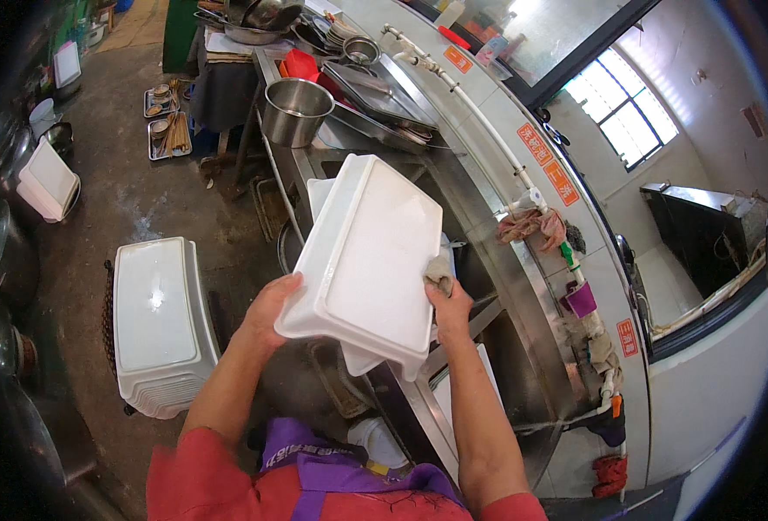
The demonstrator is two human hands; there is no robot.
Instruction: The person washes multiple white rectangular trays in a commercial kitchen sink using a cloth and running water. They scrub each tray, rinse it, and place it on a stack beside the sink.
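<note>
A white rectangular plastic tub (384, 241) is held bottom-up over the stainless steel sink (488, 312). My left hand (268, 309) grips its near left corner. In my right hand (450, 306) is a bunched grey-beige cloth (438, 273), pressed against the tub's right side. White corners show from under the tub, probably of another one, mostly hidden. To my left on the floor side, a stack of similar white tubs (157, 299) stands upside down.
A steel pot (298, 111) and metal trays (384, 91) crowd the sink's far end. Along the tiled wall runs a white pipe (481, 124) with rags (533, 225) and a purple cup (580, 299) on it. Trays of chopsticks (170, 135) lie on the floor ahead.
</note>
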